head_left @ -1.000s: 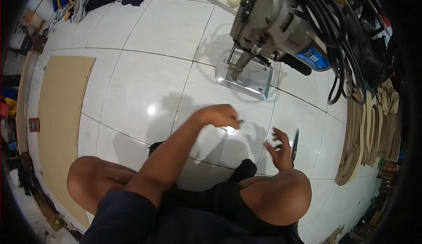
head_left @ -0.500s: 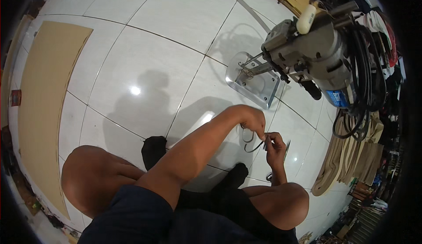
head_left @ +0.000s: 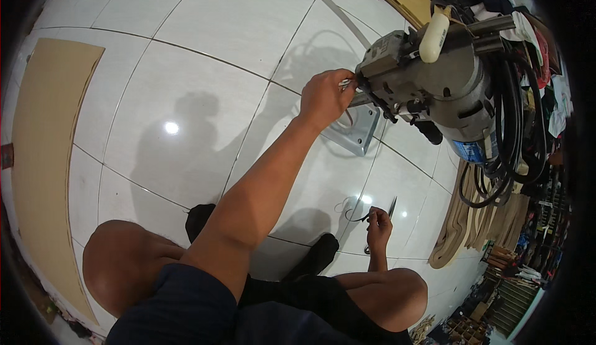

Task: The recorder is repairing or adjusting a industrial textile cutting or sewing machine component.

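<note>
1. The left hand (head_left: 325, 99) is curled beside the straight-knife cloth-cutting machine (head_left: 437, 78); whether anything is gripped cannot be told;
2. The thin dark curved strip (head_left: 362, 220) is pinched in the right hand (head_left: 380, 227); scissors (head_left: 393, 206) are laid alongside on the tiled floor (head_left: 186, 81).

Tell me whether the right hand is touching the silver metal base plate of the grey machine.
Apart. The head view plainly shows white tiled floor between the right hand and the silver metal base plate.
</note>
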A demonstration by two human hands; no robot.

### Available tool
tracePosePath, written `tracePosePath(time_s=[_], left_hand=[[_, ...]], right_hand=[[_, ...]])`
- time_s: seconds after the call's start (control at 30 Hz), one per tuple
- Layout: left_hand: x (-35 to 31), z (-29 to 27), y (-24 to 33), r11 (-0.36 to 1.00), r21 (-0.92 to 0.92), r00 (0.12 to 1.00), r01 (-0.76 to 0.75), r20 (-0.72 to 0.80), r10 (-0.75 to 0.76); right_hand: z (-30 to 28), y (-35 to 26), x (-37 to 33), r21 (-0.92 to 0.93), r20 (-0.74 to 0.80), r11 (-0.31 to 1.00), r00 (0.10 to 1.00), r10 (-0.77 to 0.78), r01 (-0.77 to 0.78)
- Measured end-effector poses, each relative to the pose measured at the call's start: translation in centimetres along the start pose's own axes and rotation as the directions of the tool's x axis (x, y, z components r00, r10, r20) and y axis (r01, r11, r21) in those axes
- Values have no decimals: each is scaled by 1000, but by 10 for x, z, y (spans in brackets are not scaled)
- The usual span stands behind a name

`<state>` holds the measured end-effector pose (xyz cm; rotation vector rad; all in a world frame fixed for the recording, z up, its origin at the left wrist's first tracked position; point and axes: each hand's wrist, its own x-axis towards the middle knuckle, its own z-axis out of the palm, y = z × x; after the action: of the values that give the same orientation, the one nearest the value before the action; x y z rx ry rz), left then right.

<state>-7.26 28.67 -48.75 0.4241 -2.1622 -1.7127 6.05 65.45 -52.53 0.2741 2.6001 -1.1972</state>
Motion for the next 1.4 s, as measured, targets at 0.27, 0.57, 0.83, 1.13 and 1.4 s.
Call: tracePosePath(time_s=[0.27,0.57,0.83,1.13,1.4], left_hand=[[5,-1,-3,957,136,963,-255,-51,264],[-13,-22,-19,995,-12,995,100,-1,-100],[-119,55,-25,973,206,814,-106,580,-34],[-180,92,-6,912,221,684,-346,724,84],[-203,106,-5,976,191,612,-102,786,-89]], right_hand=[[7,11,4,71,23,997,1000,-21,19],[12,-2,3,133,39,990,998,45,-49],[18,-45,8,664,224,710,969,108,-233],[25,-18,-5,708,292,635,947,133,-307],[15,7,-10,720,194,651,971,142,-240]])
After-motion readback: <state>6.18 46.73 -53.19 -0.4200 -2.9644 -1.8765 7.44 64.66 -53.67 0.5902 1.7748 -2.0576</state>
